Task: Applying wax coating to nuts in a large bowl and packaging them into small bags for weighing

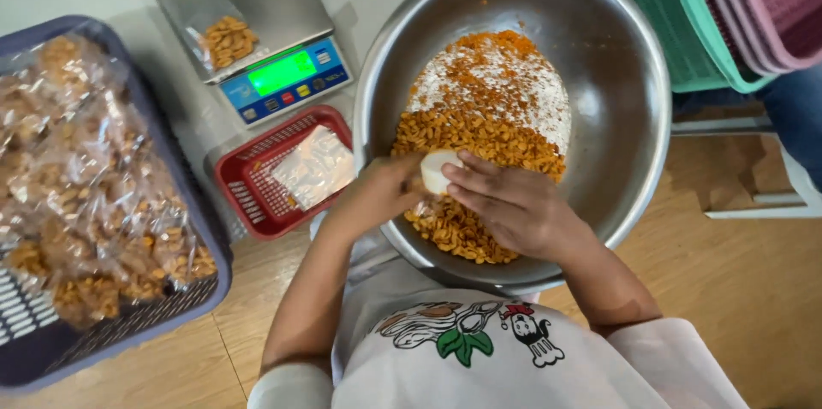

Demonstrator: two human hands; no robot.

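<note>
Where snack mix (479, 139) fills steel bowl (616, 58), left hand (381, 191) and right hand (514, 203) both grip white cup (435, 171).

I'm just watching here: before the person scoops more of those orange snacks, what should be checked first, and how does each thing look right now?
1. Small white cup in hand: ok, the left hand and right hand both meet at it.
2. Snacks within reach in the steel bowl: ok, the pile lies right under the hands.
3. Scale switched on: ok, its green display is lit.
4. Scale pan free: not ok, a partly filled clear bag lies on it.
5. Empty bags ready: ok, some lie in the red basket.
6. Room in the blue crate of filled packs: cannot tell.
</note>
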